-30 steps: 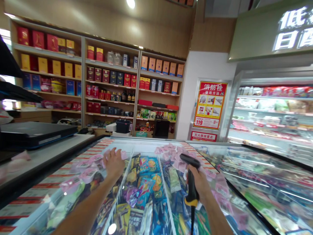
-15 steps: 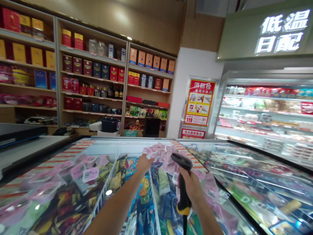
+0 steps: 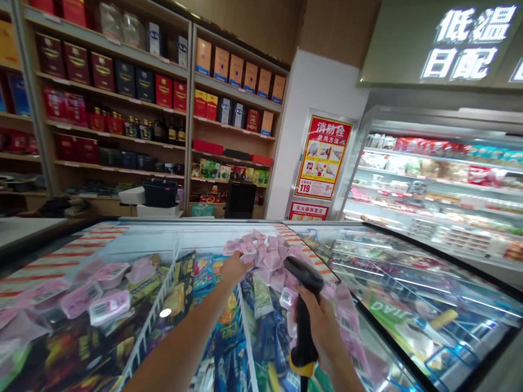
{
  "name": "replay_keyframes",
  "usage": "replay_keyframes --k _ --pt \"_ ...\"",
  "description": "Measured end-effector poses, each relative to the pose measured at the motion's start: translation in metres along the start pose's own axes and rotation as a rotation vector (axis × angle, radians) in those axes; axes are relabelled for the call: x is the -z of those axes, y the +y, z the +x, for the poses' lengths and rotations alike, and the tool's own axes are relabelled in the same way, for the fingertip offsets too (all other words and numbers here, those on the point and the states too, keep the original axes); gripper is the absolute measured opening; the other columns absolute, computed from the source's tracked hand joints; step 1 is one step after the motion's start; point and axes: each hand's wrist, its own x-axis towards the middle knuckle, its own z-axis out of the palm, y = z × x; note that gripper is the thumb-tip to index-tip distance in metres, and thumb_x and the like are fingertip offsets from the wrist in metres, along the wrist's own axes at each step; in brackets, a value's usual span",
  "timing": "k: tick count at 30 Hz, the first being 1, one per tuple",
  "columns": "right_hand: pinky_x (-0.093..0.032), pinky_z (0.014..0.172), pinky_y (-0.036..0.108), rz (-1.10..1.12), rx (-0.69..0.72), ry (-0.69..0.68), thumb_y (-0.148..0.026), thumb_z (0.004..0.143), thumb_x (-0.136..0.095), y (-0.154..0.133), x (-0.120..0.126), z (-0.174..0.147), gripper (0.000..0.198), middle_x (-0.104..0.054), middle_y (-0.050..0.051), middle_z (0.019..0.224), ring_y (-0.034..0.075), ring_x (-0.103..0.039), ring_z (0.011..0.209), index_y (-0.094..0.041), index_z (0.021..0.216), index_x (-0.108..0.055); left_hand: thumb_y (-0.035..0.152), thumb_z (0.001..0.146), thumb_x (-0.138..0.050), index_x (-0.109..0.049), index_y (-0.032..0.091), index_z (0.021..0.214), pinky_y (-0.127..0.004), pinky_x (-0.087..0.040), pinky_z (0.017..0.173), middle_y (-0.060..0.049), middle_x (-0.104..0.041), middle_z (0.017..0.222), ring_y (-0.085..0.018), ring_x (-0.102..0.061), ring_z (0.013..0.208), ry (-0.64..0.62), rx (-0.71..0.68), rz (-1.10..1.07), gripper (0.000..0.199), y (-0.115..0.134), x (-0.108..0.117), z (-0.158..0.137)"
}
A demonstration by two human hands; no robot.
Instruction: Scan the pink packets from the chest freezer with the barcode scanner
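Down at the front of the chest freezer point(image 3: 163, 237), here's the right hand point(image 3: 322, 321), fingers wrapped firmly round the grip of a black-and-yellow barcode scanner point(image 3: 304, 329), its head tipped up and forward. That grip is surely the place to hold it: rigid, light enough for one hand by the look of it, with a yellow band low down where the cord leaves. Off to the left, a loose spread of pink packs point(image 3: 109, 306) with barcode labels, seemingly lying on the glass above the dark bagged goods.

Further in, past the wire divider point(image 3: 244, 326), comes the left hand point(image 3: 235, 268), arm extended, fingertips right at the near-left edge of a pink heap point(image 3: 273, 260)! Pinched on a pack or merely touching? Can't tell from here. These look like light, thin-walled plastic tubs, likely to slide on one another and dent if squeezed, so a soft pinch on the rim or side, clear of the label, would suit.

Alongside on the right, a second glass-topped freezer point(image 3: 445, 262). Beyond, a red-and-yellow poster point(image 3: 324, 158) on the white pillar, boxed goods on wooden shelves point(image 3: 190, 109), and a lit chilled display point(image 3: 408, 117) at the right.
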Motion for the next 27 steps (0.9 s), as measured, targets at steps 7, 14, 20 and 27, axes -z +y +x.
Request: replay_keyframes --k 7,14,20,27 --pt "-0.034 0.037 0.02 0.176 -0.082 0.127 -0.056 0.061 -0.058 -0.007 0.01 -0.001 0.041 -0.05 -0.003 0.043 0.01 -0.046 0.038 -0.015 0.063 -0.05 0.02 0.06 -0.059 -0.051 0.016 0.094 -0.024 -0.044 0.064 -0.004 -0.066 0.084 -0.017 -0.061 0.079 -0.141 -0.005 -0.022 0.035 -0.001 0.009 -0.019" --pt "-0.038 0.04 0.021 0.117 -0.06 0.248 -0.051 0.061 -0.06 -0.082 0.064 -0.004 0.038 -0.052 -0.002 0.048 0.01 -0.048 0.043 -0.014 0.07 -0.053 0.021 0.073 -0.053 -0.05 0.016 0.101 -0.026 -0.046 0.066 -0.005 -0.063 0.088 -0.017 -0.061 0.08 -0.249 0.119 0.037 0.029 0.034 0.027 -0.024" --pt "-0.038 0.039 0.02 0.095 -0.112 0.219 -0.05 0.062 -0.06 -0.103 0.081 0.0 0.038 -0.052 -0.003 0.048 0.01 -0.048 0.043 -0.014 0.074 -0.054 0.033 0.08 -0.049 -0.05 0.017 0.108 -0.039 -0.046 0.079 -0.006 -0.054 0.109 -0.017 -0.054 0.093 -0.333 0.055 0.125 0.032 0.052 0.059 -0.015" --pt "-0.04 0.038 0.022 0.188 -0.134 0.056 -0.047 0.06 -0.062 -0.141 0.088 0.015 0.038 -0.058 -0.002 0.054 0.013 -0.053 0.045 -0.016 0.08 -0.055 0.033 0.067 -0.063 -0.06 0.017 0.089 -0.034 -0.044 0.079 -0.004 -0.063 0.09 -0.019 -0.056 0.09 -0.334 0.028 0.18 0.028 0.076 0.137 -0.003"
